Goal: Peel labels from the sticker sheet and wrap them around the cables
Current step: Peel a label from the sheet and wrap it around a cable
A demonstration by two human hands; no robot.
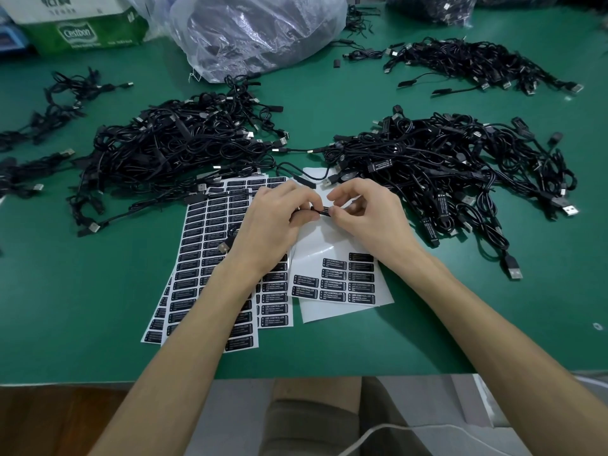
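Cable [318, 210], long axis running left to right, is lying between my hands above the sticker sheet [332, 281]; left hand [276, 222] and right hand [365, 213] fingers are pinching it, equally near.

Sticker sheets [210, 245] on table [82, 307], cable heaps [177, 146] behind them.

Green work mat [98, 291] covers the bench. At eleven o'clock, a green and white carton [82, 28] printed "Cestbon" stands at the far edge. At twelve o'clock, a large translucent plastic bag [256, 31] with dark contents rests just right of the carton. At six o'clock, wooden floor [59, 419] shows below the bench edge, beside a white cord [378, 436]
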